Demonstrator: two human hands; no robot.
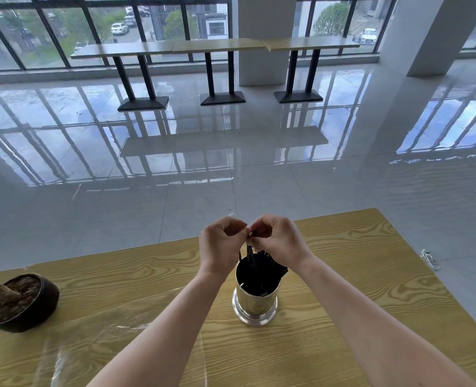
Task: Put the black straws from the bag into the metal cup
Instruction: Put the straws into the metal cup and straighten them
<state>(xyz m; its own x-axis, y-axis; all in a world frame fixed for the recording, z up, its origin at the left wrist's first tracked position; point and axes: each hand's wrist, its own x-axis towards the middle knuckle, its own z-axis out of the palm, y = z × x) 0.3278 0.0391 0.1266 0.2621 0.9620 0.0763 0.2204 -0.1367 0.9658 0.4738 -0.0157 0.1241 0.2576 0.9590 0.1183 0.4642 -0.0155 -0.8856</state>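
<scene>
Pinching black straws (pixel 255 259), seemingly: left hand (pixel 221 244), right hand (pixel 280 241), over metal cup (pixel 255 303).

Lower ends of black straws (pixel 256 261) hidden inside metal cup (pixel 255 304). Item (pixel 248 236) pinched between left hand (pixel 221 244) and right hand (pixel 280 241) too small to identify, possibly film.

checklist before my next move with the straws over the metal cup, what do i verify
1. Shiny metal cup upright on the wooden table: ok.
2. Lower ends of the black straws inside the cup: ok.
3. Left hand and right hand both pinching at the top of the bundle: ok.
4. Bag fully off the straws: cannot tell, any clear film is too hard to see.
5. Every straw within the rim: cannot tell, some lean out over its right side.
6. Dark round plant pot well clear of the cup: ok.
</scene>
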